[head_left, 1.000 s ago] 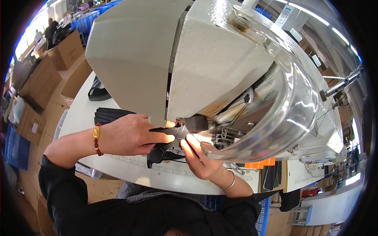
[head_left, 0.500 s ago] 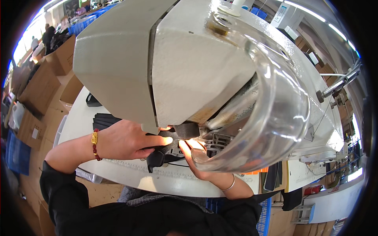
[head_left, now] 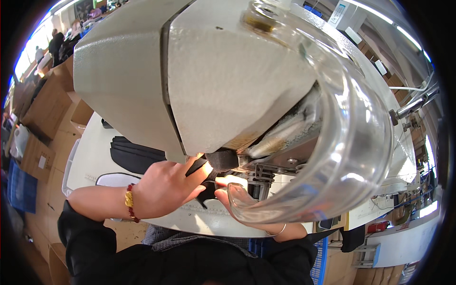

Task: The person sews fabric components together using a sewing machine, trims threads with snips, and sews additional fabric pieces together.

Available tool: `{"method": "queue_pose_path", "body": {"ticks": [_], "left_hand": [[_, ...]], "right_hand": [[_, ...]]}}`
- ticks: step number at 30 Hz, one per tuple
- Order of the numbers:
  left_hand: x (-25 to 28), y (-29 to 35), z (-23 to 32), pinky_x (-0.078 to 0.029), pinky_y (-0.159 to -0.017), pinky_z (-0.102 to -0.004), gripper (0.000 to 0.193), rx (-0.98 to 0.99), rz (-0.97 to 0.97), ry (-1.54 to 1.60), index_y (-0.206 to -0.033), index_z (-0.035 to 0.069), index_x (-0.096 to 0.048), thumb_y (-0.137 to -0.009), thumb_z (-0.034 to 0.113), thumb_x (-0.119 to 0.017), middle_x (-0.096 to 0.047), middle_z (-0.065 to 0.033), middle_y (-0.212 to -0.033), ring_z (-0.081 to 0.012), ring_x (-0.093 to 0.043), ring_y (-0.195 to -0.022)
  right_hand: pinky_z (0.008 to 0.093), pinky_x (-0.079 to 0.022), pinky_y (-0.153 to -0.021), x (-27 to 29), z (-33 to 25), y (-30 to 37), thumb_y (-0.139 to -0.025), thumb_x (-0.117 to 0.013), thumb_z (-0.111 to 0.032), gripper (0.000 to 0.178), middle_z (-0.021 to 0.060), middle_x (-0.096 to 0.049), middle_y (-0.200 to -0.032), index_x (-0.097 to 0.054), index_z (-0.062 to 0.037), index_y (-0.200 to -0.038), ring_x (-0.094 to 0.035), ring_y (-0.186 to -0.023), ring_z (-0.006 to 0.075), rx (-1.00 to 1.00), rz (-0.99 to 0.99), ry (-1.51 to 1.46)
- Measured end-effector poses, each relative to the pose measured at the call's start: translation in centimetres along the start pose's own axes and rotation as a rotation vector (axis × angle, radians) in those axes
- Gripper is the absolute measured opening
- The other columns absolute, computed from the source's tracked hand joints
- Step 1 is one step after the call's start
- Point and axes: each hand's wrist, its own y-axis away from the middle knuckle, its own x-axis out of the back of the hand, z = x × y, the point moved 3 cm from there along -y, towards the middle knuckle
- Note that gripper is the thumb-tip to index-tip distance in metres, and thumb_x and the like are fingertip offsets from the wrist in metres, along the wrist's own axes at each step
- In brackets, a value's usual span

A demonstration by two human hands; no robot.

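Although the guard and machine hide part of the work, a small black fabric piece (head_left: 207,192) is visible at the centre of the frame, just below the dark grey, foam-like block (head_left: 222,160) on the cream-grey metal sewing machine head (head_left: 237,80). The left hand (head_left: 164,190) reaches in from the lower left, its index finger and thumb apart and its fingertips at the cloth; whether they pinch it or only press it cannot be told. The right hand (head_left: 228,205) lies close by the piece, thumb and fingers slightly parted, partly behind the curved, clear plastic guard (head_left: 351,156); its contact with the cloth cannot be confirmed.

The piece is judged light, soft and pliable, liable to fold or skew rather than break, and unlikely to be slippery. Flat fingertip pressure near its edges, clear of the block, appears the suitable hold.

Left of centre, a stack of black fabric pieces (head_left: 135,154) lies fanned, matt and rounded at the lower edge. Below it rests a pale, dark-rimmed flat panel (head_left: 116,179). The white tabletop (head_left: 88,156) appears smooth and hard; the guard is glossy, the machine casing finely textured.
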Motion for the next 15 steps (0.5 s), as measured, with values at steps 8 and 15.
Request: {"method": "queue_pose_path", "body": {"ticks": [8, 15], "left_hand": [[-1.9, -0.3, 1.1, -0.053, -0.059, -0.0322, 0.037, 0.110, 0.215, -0.039, -0.106, 0.003, -0.059, -0.076, 0.018, -0.074, -0.057, -0.0156, -0.108, -0.0241, -0.062, -0.065], [-2.8, -0.5, 2.1, -0.055, -0.061, -0.0324, 0.043, 0.128, 0.291, -0.119, -0.113, 0.002, -0.060, -0.076, 0.018, -0.074, -0.056, -0.0181, -0.108, -0.0243, -0.063, -0.073]], "right_hand": [[0.0304, -0.041, -0.058, 0.4, -1.1, -1.9, -0.099, -0.049, -0.026, 0.024, 0.0047, -0.058, -0.066, -0.054, -0.0027, -0.102, -0.055, -0.063, 0.0141, -0.607, -0.266, -0.624], [0.0312, -0.041, -0.059, 1.8, -2.3, -3.0, -0.100, -0.046, -0.025, 0.029, 0.0036, -0.056, -0.061, -0.056, -0.0034, -0.083, -0.052, -0.060, 0.0146, -0.651, -0.204, -0.545]]}}
